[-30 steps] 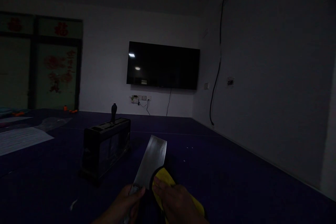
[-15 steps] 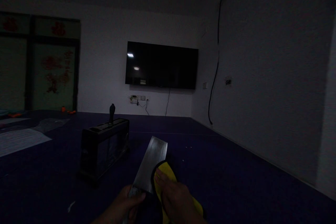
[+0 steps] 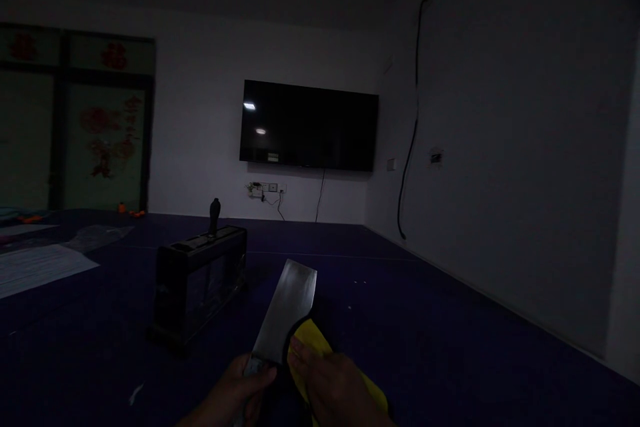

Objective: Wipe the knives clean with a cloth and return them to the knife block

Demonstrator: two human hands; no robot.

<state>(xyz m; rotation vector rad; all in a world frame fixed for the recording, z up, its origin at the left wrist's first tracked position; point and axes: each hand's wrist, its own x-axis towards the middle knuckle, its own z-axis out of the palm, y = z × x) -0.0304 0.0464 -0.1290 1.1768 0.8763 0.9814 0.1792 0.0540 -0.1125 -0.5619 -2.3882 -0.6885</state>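
A cleaver [image 3: 286, 310] with a broad grey blade points up and away from me at the bottom centre. My left hand [image 3: 240, 387] is wrapped round its handle, thumb lying near the base of the blade. In my right hand [image 3: 333, 380] is a yellow cloth [image 3: 311, 335] with a dark edge, pressed against the right edge of the blade near the handle. Part of the cloth hangs out below the hand. Left of the cleaver stands a dark knife block [image 3: 200, 280] with one black-handled knife [image 3: 215, 217] upright in it.
A dark blue-purple surface [image 3: 425, 347] spreads under everything. Papers [image 3: 43, 267] and clear plastic [image 3: 97, 237] lie at the left, with small orange items [image 3: 135, 213] behind. A white scrap [image 3: 135, 393] is near the front. A television [image 3: 310, 125] hangs on the far wall.
My right hand and the yellow cloth have slid slightly down along the blade toward the handle, baring more of its edge. My left hand keeps its grip on the cleaver.
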